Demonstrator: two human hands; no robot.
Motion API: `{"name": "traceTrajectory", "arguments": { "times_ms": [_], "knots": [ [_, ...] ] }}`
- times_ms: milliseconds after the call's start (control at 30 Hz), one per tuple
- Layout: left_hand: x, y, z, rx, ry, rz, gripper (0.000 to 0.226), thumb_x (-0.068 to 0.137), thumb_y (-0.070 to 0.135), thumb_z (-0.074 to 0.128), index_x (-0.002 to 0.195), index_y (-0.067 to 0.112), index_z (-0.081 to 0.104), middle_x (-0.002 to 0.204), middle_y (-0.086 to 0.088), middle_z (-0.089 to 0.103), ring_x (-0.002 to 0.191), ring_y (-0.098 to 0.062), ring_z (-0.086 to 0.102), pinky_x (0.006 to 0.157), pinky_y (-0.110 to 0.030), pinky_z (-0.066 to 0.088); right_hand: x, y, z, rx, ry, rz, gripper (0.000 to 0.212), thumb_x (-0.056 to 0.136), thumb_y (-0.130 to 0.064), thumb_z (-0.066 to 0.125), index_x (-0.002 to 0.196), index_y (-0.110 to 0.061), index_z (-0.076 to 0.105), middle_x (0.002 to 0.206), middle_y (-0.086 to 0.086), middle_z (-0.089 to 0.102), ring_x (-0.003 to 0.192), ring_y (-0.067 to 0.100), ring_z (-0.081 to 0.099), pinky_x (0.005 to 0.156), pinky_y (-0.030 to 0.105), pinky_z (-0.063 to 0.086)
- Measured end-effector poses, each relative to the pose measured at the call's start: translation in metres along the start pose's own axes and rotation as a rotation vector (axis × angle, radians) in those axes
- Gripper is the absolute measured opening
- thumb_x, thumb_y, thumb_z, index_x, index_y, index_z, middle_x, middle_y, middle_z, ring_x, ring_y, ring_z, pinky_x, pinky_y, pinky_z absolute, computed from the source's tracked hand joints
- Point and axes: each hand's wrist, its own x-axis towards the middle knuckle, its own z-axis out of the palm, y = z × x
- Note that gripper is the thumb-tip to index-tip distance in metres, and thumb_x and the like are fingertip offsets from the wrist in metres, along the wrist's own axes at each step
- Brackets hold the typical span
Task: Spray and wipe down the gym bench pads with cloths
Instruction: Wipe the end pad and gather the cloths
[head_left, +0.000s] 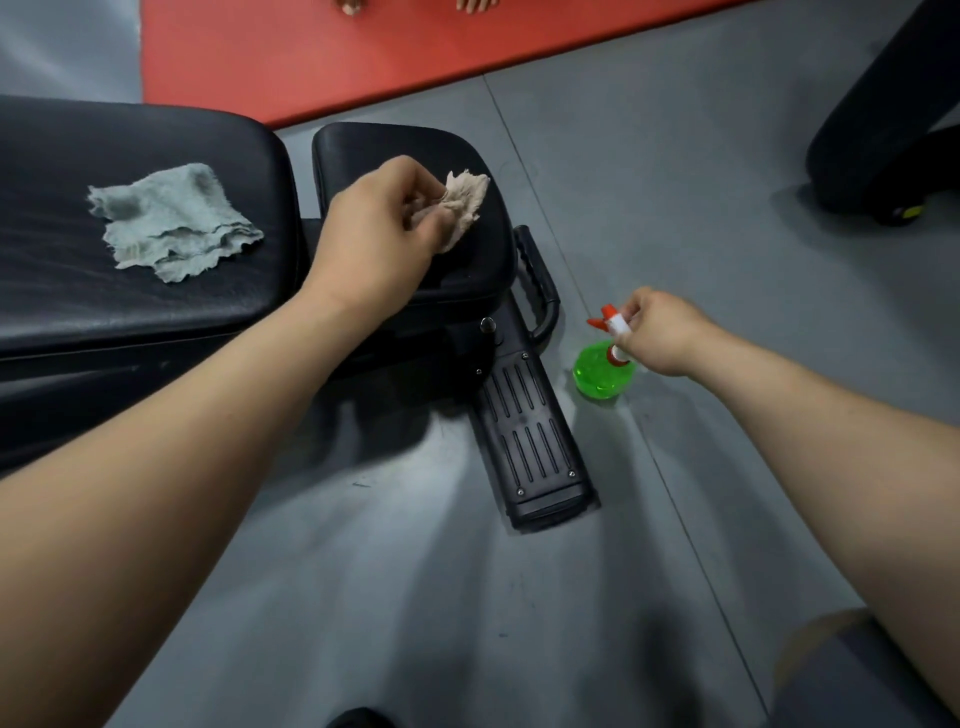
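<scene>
Reaches forward with the left hand (384, 218), knuckles up, fingers curled tight round a crumpled beige cloth (465, 205), pressing it onto the small black seat pad (405, 150) close to its right edge. Holds the right hand (660, 332) lower and further right, fingertips pinched on the white-and-orange trigger head of a green spray bottle (605, 371); apparently standing on the grey floor (675, 182), though contact is hard to judge. Between seat pad and bottle: the bench's carry handle (540, 280) and ribbed black foot (530, 447). Open floor right of the bottle. On the long back pad (130, 135), well apart from both hands: a folded grey-green cloth (174, 223). Beyond, a red mat (363, 47); upper right, dark bulky equipment (883, 119).
</scene>
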Motion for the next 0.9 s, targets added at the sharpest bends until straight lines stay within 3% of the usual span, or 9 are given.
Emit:
{"name": "traceTrajectory", "arguments": {
  "times_ms": [100,200,267,333,467,533,733,833,900],
  "knots": [
    [-0.002,0.002,-0.003,-0.054,0.004,-0.016,0.009,0.095,0.031,0.065,0.104,0.028,0.066,0.091,0.018,0.062,0.085,0.002,0.059,0.074,-0.015,0.045,-0.005,-0.005,-0.006,-0.056,0.011,0.003,0.029,0.100,-0.041,0.059,0.086,-0.016,0.058,0.101,0.015,0.072,0.095,0.032,0.063,0.074,0.033,0.045],
    [-0.005,0.005,-0.006,-0.146,-0.012,-0.038,0.008,0.099,0.024,0.063,0.107,0.025,0.065,0.091,0.016,0.062,0.074,0.007,0.061,0.062,-0.012,0.046,-0.010,-0.029,-0.021,-0.056,0.133,-0.046,0.030,0.100,-0.036,0.056,0.113,-0.011,0.063,0.118,0.016,0.068,0.111,0.035,0.060,0.087,0.035,0.047],
    [-0.006,0.007,-0.009,-0.217,-0.038,-0.073,0.010,0.100,0.019,0.063,0.110,0.021,0.064,0.095,0.009,0.064,0.071,0.007,0.062,0.054,-0.010,0.047,-0.016,-0.053,-0.034,0.096,0.246,-0.133,0.024,0.096,-0.027,0.056,0.115,-0.014,0.064,0.119,0.008,0.068,0.114,0.029,0.060,0.090,0.030,0.045],
    [-0.007,0.004,-0.012,-0.230,-0.058,-0.112,0.021,0.097,0.020,0.067,0.118,0.023,0.064,0.106,0.006,0.066,0.084,0.000,0.066,0.064,-0.018,0.055,-0.024,-0.081,-0.046,0.357,0.278,-0.228,0.016,0.096,-0.027,0.055,0.104,-0.019,0.067,0.104,-0.002,0.071,0.102,0.019,0.065,0.086,0.028,0.048],
    [-0.009,-0.007,-0.021,-0.215,-0.070,-0.132,0.039,0.090,0.020,0.076,0.127,0.026,0.064,0.108,0.009,0.068,0.088,0.000,0.064,0.080,-0.016,0.053,-0.042,-0.136,-0.052,0.919,-0.026,-0.304,0.042,0.102,-0.050,0.052,0.107,-0.011,0.067,0.086,-0.001,0.068,0.075,0.012,0.062,0.066,0.030,0.052],
    [-0.012,-0.012,-0.024,-0.198,-0.086,-0.122,0.035,0.087,0.021,0.079,0.120,0.027,0.068,0.102,0.009,0.071,0.083,0.001,0.063,0.078,-0.015,0.053,-0.044,-0.150,-0.046,0.896,-0.075,-0.322,0.044,0.099,-0.053,0.057,0.108,-0.011,0.068,0.085,-0.001,0.066,0.072,0.010,0.061,0.064,0.026,0.052],
    [-0.022,-0.032,-0.045,-0.297,-0.111,-0.120,0.020,0.083,0.020,0.085,0.096,0.013,0.071,0.090,-0.007,0.074,0.073,-0.004,0.063,0.069,-0.021,0.054,-0.039,-0.164,-0.036,1.011,-0.192,-0.318,0.009,0.097,-0.017,0.062,0.088,-0.018,0.063,0.070,-0.005,0.057,0.062,0.008,0.052,0.060,0.023,0.048],
    [-0.024,-0.038,-0.050,-0.325,-0.094,-0.121,0.016,0.085,0.018,0.083,0.088,0.011,0.069,0.083,-0.010,0.071,0.067,-0.005,0.062,0.062,-0.020,0.052,-0.042,-0.171,-0.037,1.038,-0.197,-0.355,0.011,0.099,-0.023,0.060,0.088,-0.020,0.062,0.083,-0.001,0.059,0.075,0.013,0.054,0.065,0.023,0.049],
    [-0.025,-0.041,-0.052,-0.357,-0.101,-0.114,0.015,0.085,0.017,0.083,0.085,0.015,0.068,0.093,-0.017,0.072,0.077,-0.012,0.064,0.074,-0.033,0.057,-0.045,-0.177,-0.034,1.003,-0.238,-0.382,0.018,0.100,-0.037,0.061,0.091,-0.021,0.063,0.083,-0.005,0.064,0.077,0.012,0.058,0.068,0.024,0.051]
  ]
}}
